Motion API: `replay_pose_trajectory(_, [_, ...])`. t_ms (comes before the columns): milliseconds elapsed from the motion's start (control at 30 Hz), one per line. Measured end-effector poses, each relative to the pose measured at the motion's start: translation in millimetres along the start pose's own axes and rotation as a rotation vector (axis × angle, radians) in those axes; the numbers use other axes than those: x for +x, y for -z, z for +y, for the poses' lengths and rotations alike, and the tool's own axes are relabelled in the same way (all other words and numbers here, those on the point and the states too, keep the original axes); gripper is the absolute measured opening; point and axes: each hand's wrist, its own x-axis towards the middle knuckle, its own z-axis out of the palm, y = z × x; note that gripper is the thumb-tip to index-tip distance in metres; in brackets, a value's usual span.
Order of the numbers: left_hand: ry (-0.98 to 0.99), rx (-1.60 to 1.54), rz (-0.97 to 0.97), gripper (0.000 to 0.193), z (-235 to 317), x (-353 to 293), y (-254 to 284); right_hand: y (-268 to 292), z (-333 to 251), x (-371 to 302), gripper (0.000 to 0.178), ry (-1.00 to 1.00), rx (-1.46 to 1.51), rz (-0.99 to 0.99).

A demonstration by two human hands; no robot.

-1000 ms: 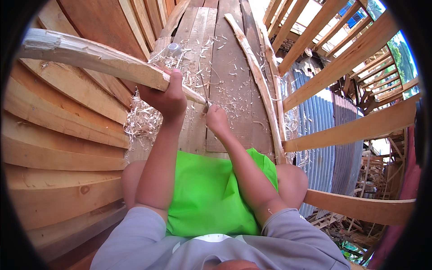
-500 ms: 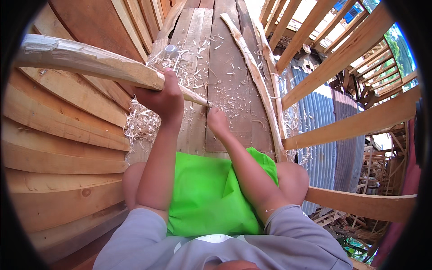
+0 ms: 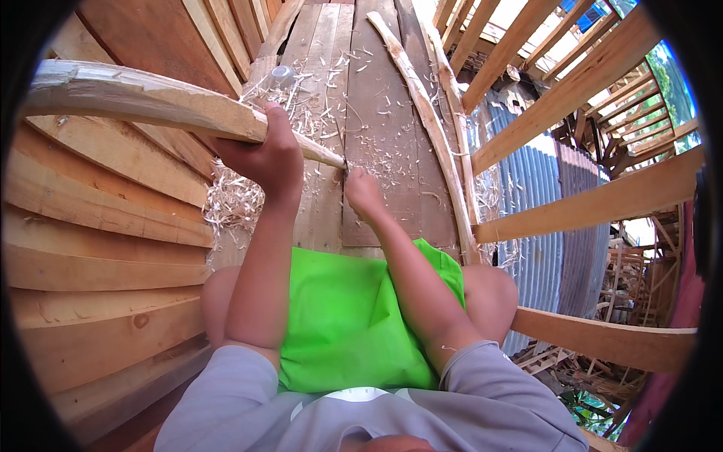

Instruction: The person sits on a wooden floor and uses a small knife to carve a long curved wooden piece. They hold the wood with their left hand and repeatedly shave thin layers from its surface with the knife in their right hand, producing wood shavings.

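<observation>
A long, pale, peeled wooden pole slants from the upper left toward the middle, thick at the far left and tapering to a narrow tip. My left hand is wrapped round it from below, thumb along its upper side. Closed in a fist, my right hand is at the tapered tip. A small dark blade shows between that fist and the wood; its handle is hidden in my fingers. Bright green cloth covers my lap, below both forearms.
Curly wood shavings lie heaped and scattered on the plank floor. A clear plastic cup stands beyond my left hand. Two peeled poles, one nearer, lie along the right. Stacked boards wall the left; wooden rails line the right.
My left hand and the pole have shifted slightly; the tip and my right fist are a little farther up and left in view. Both grips are unchanged.
</observation>
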Motion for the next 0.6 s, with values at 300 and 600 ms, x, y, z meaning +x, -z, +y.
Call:
replay_pose_trajectory(300, [-0.008, -0.036, -0.027, 0.036, 1, 4, -6, 18, -7, 6, 0.059, 0.034, -0.12, -0.033])
replay_pose_trajectory(600, [-0.057, -0.056, -0.036, 0.02, 4, 4, 1, 24, -61, -33, 0.054, -0.002, -0.122, -0.069])
